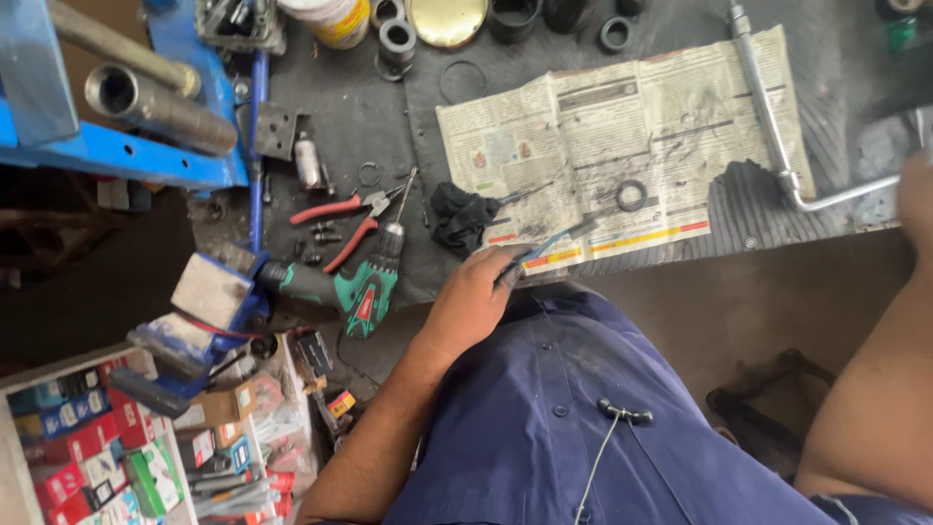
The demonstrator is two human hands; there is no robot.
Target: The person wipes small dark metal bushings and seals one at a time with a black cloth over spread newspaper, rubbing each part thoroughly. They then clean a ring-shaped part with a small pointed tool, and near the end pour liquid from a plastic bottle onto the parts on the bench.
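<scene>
In the lower left of the frame sits a tray of small boxes (87, 437), flat rectangular cartons in red, blue and green, packed on edge. Beside them lies a loose heap of carded blister packs (243, 457). At the top edge stands a round can (335, 17) with a yellow and red label, and next to it a shiny gold lid (447, 19).

The tabletop (369, 126) is covered in dark, grimy ribbed rubber. A sheet of newspaper (622, 146) lies flat across the upper centre, oil-smudged, with a red and yellow strip along its lower edge. A black rubber ring (631, 195) rests on the paper, and a crumpled black rag (460, 216) touches its left edge. A chromed steel wrench (773, 117) runs down the paper's right side and bends toward the right edge of the frame.

The left hand (471, 301), at centre, has its fingers closed around a thin blue-handled tool (549, 243) (its tip rests on the newspaper's lower edge). Left of it lie a green drill (364, 282) and red-handled pliers (345, 219). A blue steel frame with grey pipes (146, 102) fills the upper left.

The right hand (915, 194) is blurred at the right edge, near the wrench's end; whether its fingers grip anything cannot be told.
</scene>
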